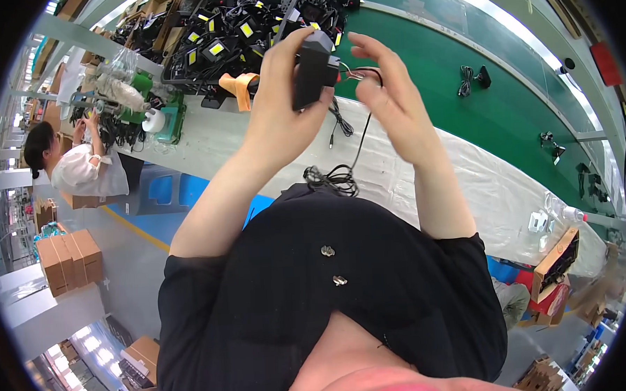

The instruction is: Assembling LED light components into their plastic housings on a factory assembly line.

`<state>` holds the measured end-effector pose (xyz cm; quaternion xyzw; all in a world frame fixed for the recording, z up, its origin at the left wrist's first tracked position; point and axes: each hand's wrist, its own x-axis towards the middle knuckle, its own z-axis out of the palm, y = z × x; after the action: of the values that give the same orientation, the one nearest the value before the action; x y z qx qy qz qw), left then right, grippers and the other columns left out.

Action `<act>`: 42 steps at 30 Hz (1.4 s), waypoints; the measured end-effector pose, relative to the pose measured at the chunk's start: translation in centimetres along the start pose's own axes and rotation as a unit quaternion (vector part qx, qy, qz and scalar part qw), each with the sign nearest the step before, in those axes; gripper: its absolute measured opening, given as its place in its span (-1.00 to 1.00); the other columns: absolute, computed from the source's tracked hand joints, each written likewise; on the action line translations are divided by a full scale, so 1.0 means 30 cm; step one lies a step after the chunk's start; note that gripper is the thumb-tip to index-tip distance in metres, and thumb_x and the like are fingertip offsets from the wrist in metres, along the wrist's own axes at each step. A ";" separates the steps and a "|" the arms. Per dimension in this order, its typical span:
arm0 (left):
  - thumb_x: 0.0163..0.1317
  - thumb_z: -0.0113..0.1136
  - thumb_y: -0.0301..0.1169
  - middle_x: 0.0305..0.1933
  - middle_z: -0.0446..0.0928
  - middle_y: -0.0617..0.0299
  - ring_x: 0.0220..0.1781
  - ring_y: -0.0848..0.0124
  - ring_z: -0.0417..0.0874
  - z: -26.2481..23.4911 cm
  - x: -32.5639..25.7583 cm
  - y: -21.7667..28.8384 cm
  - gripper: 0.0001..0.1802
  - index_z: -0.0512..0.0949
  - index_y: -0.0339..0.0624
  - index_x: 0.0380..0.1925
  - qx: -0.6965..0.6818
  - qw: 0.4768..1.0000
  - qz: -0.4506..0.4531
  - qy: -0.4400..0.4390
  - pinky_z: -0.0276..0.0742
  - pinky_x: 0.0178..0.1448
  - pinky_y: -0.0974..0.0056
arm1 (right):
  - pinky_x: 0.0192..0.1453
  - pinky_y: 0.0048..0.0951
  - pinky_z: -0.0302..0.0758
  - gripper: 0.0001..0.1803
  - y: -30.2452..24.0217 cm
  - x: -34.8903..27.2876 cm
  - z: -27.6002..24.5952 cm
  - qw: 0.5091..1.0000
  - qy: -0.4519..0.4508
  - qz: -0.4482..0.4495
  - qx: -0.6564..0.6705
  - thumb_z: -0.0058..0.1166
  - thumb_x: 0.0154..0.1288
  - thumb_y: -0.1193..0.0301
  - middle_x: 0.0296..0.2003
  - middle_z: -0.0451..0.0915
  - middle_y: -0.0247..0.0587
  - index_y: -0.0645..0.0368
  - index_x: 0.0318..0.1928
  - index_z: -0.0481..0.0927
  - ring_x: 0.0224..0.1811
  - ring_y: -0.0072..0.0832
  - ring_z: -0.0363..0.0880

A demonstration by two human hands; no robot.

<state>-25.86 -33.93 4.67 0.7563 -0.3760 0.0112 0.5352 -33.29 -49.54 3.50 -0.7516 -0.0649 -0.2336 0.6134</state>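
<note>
My left hand [281,106] is closed round a black, box-shaped device [313,71], held up above the table. Thin bare-ended wires and a bit of red show at the device's right side. My right hand [396,101] is just right of it, fingers curved and apart. A black cable [362,143] loops between its thumb and fingers, with no grip on it visible. This cable hangs down to a coiled bundle [332,180] at the table edge, by my black shirt. Another cable with a plug [340,121] lies on the table below the device.
A dark tray heaped with black devices with yellow labels [216,49] stands at the far left. An orange strip [238,90] lies before it. Cabled units [474,80] rest on the green belt [418,47]. A co-worker [88,163] sits at the left, near a white bottle [154,121].
</note>
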 end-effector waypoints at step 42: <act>0.40 -0.21 -0.21 0.18 0.31 0.13 0.15 0.30 0.45 -0.129 -0.187 0.064 -0.52 0.09 -0.09 0.26 -0.477 0.862 -0.167 -0.018 0.40 0.19 0.03 | -0.37 -0.63 0.46 -0.68 -0.081 -0.015 0.141 0.956 -0.007 0.142 0.257 -0.06 0.33 0.45 -0.24 0.48 -0.23 0.25 0.06 0.32 -0.45 -0.57 0.53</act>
<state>-29.52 -27.91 5.52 0.4598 -0.2127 -0.2727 0.8179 -33.47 -44.84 4.89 -0.5716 -0.0196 -0.1136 0.8124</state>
